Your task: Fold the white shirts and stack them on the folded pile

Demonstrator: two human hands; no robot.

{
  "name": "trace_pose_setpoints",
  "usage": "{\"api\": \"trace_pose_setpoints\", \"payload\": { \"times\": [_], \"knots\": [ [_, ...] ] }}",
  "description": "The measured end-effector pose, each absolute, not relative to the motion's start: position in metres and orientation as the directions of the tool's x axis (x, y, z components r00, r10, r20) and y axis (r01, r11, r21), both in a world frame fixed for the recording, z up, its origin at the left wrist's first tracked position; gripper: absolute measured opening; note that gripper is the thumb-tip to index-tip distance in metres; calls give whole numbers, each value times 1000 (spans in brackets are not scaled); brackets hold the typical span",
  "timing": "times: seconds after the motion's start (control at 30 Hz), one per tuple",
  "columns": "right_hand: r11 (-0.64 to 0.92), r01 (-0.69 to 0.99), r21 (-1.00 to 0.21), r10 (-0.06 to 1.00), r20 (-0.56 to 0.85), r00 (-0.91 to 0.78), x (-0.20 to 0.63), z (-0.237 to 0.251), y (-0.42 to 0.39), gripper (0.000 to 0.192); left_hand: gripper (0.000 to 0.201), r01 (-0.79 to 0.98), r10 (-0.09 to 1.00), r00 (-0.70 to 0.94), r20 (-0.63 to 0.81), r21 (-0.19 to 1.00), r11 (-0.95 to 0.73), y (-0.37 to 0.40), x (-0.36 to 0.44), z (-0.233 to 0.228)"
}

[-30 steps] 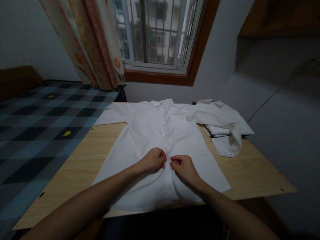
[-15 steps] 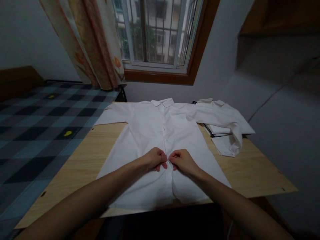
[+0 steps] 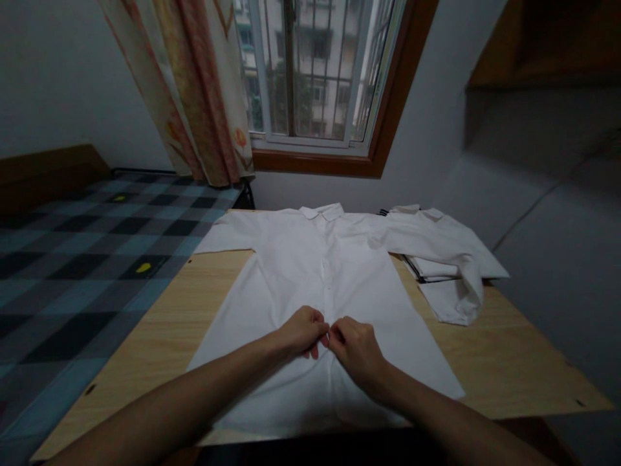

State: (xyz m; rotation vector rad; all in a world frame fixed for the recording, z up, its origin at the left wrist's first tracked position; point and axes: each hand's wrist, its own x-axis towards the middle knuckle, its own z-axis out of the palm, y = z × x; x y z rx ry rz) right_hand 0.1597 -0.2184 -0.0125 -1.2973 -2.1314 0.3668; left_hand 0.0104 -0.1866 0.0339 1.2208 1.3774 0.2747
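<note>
Together, left hand (image 3: 303,330) and right hand (image 3: 354,343) pinch shut on the white shirt (image 3: 301,272) placket.

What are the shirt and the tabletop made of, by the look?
White shirt: thin woven cloth, probably cotton or a blend; matte, lies flat with soft creases. Table: light wood-grain board, likely laminate or veneer; smooth, faint sheen, thin edge.

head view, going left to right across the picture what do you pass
checkered bedspread → left hand → right hand → crumpled white shirt, with the hands on the flat white shirt.
</note>
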Motion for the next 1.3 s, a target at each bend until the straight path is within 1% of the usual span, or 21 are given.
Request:
{"api": "trace_pose_setpoints", "payload": {
  "times": [0.1, 0.17, 0.2, 0.23, 0.3, 0.37, 0.43, 0.53, 0.6, 0.7, 0.8, 0.87, 0.93, 1.0, 1.03, 1.07, 1.1, 1.13, 1.2, 1.23, 1.3],
  "knots": [
    [506, 676, -536, 858, 390, -333, 159, -12, -221, 16, 19, 518, 790, 234, -567, 760, 393, -189, 11, 32],
    [435, 644, -629, 898, 352, -262, 158, -9, -220, 15, 20, 590, 821, 237, -519, 749, 303, -191, 10, 31],
    [370, 611, -700, 929, 302, -216, 158, -8, -219, 15, 22, 636, 849, 251, -465, 740, 217, -192, 9, 31],
    [284, 559, -779, 959, 224, -175, 159, -6, -217, 14, 23, 684, 876, 272, -398, 721, 115, -193, 8, 32],
    [64, 425, -903, 989, -1, -150, 161, -4, -211, 11, 24, 772, 910, 312, -274, 631, -75, -197, 6, 33],
    [-146, 308, -940, 955, -214, -203, 164, -4, -204, 11, 22, 831, 915, 338, -221, 527, -180, -199, 4, 35],
    [-246, 267, -932, 906, -319, -278, 166, -5, -198, 12, 21, 840, 903, 354, -243, 508, -192, -199, 4, 36],
    [-212, 216, -953, 901, -276, -334, 166, -4, -197, 19, 23, 763, 882, 364, -298, 639, -98, -195, 3, 34],
    [-168, 176, -970, 922, -218, -321, 165, -2, -200, 24, 22, 700, 875, 358, -325, 714, -21, -192, 2, 30],
    [-105, 197, -975, 947, -159, -279, 164, 1, -205, 25, 21, 670, 880, 353, -316, 742, -2, -191, 2, 26],
    [-78, 238, -968, 942, -150, -300, 167, 0, -206, 25, 22, 703, 889, 360, -282, 708, -61, -194, 1, 26],
    [-147, 208, -967, 907, -216, -362, 169, -3, -204, 27, 22, 746, 881, 388, -271, 654, -127, -197, 1, 29],
    [-271, 162, -949, 849, -315, -425, 170, -5, -201, 28, 21, 806, 871, 415, -264, 551, -217, -199, 1, 34],
    [-343, 194, -919, 811, -394, -432, 170, -4, -200, 25, 21, 862, 865, 425, -268, 413, -295, -199, 0, 40],
    [-312, 252, -916, 829, -393, -399, 171, -2, -199, 22, 21, 880, 866, 421, -269, 353, -319, -199, -1, 44],
    [-226, 336, -914, 869, -345, -355, 173, 1, -199, 19, 22, 891, 871, 417, -260, 309, -334, -199, -2, 47],
    [-100, 433, -896, 916, -253, -311, 176, 4, -199, 16, 22, 893, 878, 419, -232, 282, -351, -198, -5, 50],
    [45, 527, -848, 953, -123, -279, 182, 6, -198, 14, 23, 884, 882, 435, -179, 269, -382, -198, -7, 53],
    [292, 679, -674, 954, 157, -254, 198, 8, -196, 12, 32, 830, 852, 522, -42, 256, -496, -197, -12, 53],
    [357, 737, -574, 933, 250, -258, 209, 6, -194, 18, 41, 785, 810, 586, -1, 249, -567, -197, -15, 51],
    [402, 825, -398, 906, 305, -294, 231, -3, -193, 41, 63, 687, 707, 707, -24, 260, -678, -199, -19, 43]
  ]
}}
